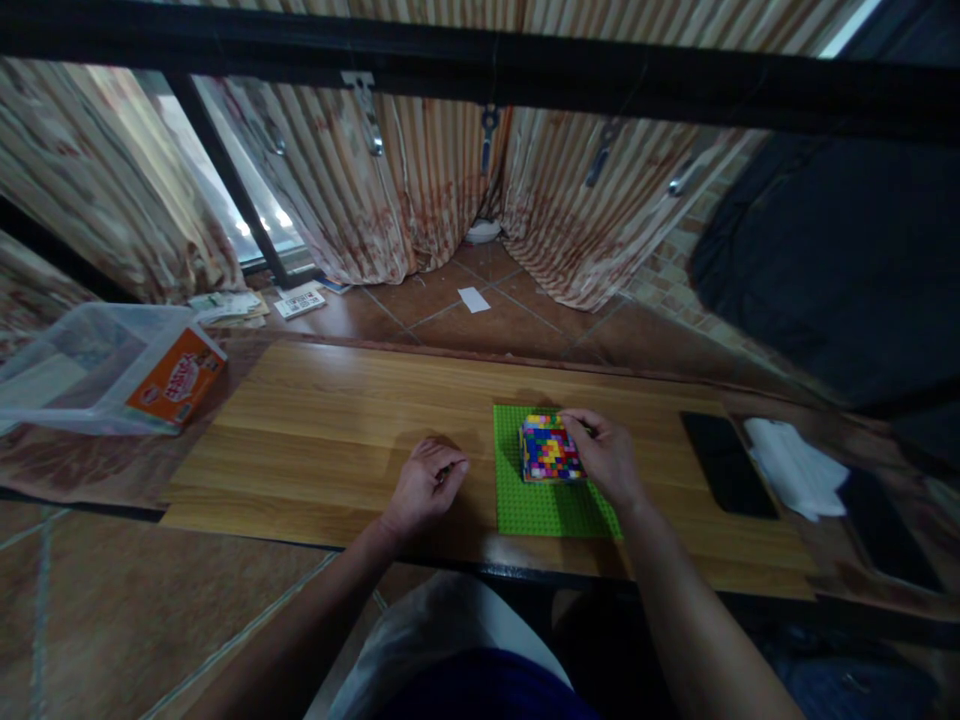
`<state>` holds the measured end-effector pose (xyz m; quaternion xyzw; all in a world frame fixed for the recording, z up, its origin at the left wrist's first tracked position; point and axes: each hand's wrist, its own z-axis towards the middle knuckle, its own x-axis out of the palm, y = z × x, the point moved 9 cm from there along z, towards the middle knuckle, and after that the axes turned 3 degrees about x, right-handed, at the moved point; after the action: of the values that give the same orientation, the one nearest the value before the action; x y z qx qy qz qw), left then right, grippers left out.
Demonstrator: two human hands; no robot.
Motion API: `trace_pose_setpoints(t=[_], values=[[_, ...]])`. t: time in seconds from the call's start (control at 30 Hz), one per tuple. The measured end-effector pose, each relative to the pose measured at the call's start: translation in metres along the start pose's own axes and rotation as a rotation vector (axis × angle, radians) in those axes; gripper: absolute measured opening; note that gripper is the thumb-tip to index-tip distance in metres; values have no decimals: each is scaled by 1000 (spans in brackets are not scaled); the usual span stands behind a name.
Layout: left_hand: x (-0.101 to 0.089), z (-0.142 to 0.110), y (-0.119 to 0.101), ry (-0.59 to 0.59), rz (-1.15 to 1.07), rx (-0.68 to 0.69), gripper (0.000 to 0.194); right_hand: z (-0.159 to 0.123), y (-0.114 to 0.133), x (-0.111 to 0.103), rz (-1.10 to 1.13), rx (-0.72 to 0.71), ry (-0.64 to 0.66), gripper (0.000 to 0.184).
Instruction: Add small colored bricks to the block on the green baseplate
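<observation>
Dim indoor scene; the brightest light is daylight at a window gap (247,200) behind patterned curtains (420,190), upper left. A soft sheen lies on the far left corner of the wooden tabletop (330,430). Faint shadows fall beside both hands. The lower right and the dark fabric (840,250) sink into gloom. Fine detail looks soft, and straight lines slant toward the edges.

The baseplate (551,510) is bright green, and the brick block (551,448) is a patchwork of yellow, red, blue, pink and orange. Warm brown grain streaks the tabletop (337,400). Beige and rust stripes run down the curtains (442,180), with reddish mottling low on them
</observation>
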<state>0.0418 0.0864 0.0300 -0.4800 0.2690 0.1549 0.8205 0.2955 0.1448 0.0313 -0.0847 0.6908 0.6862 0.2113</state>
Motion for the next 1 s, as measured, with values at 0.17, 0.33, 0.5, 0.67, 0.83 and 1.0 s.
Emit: trace_pose_setpoints(t=[0.17,0.33,0.5,0.67,0.83,1.0], values=[[-1,0,-1,-2,7,10,17,-1,7,0,-69,-91,5,30],[-1,1,-2,-6,3,8,18,1,10,1,-110,-88,11,30],[-1,0,-1,-16,11,15,15,2,13,3,-138,-105,31,29],[-1,0,0,-15,8,18,15,0,8,4,-118,-115,7,31],[0,0,0,-3,19,4,19,-4,5,3,-97,-137,-9,34],[0,0,0,26,33,-15,25,-8,5,2,-69,-135,-13,37]])
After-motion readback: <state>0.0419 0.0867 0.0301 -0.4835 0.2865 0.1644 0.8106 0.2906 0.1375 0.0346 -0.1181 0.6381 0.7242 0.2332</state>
